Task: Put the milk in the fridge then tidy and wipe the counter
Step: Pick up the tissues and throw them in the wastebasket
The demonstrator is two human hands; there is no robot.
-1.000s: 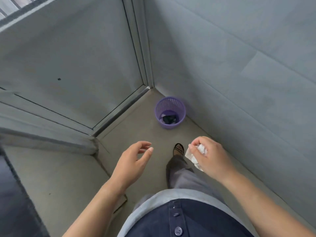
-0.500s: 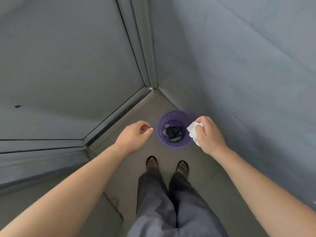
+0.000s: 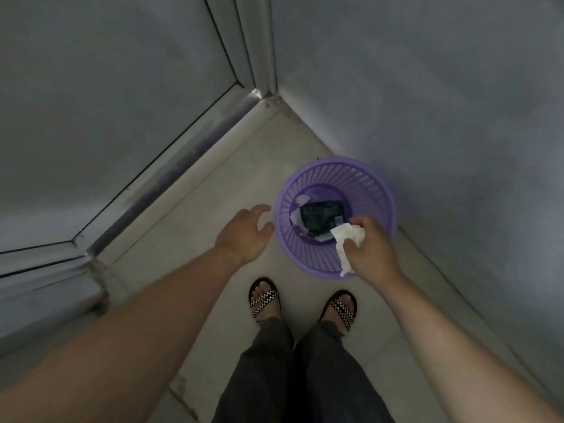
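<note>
A purple slotted waste basket [image 3: 360,181] stands on the floor in the corner, against the right wall. Inside it lie a dark wrapper [image 3: 320,216] and some pale scraps. My right hand [image 3: 370,251] hovers over the basket's near right rim and is shut on a crumpled white paper tissue [image 3: 346,239], which hangs down over the opening. My left hand [image 3: 244,236] is just left of the basket, fingers apart and holding nothing. No milk, fridge or counter is in view.
Grey walls meet in the corner, with a metal door frame and floor track [image 3: 171,190] running along the left. My feet in checkered sandals [image 3: 264,296] stand on the pale floor just short of the basket.
I have stepped closer to the basket. My right hand carried the tissue from beside the rim to over the opening. My left hand stays open beside it.
</note>
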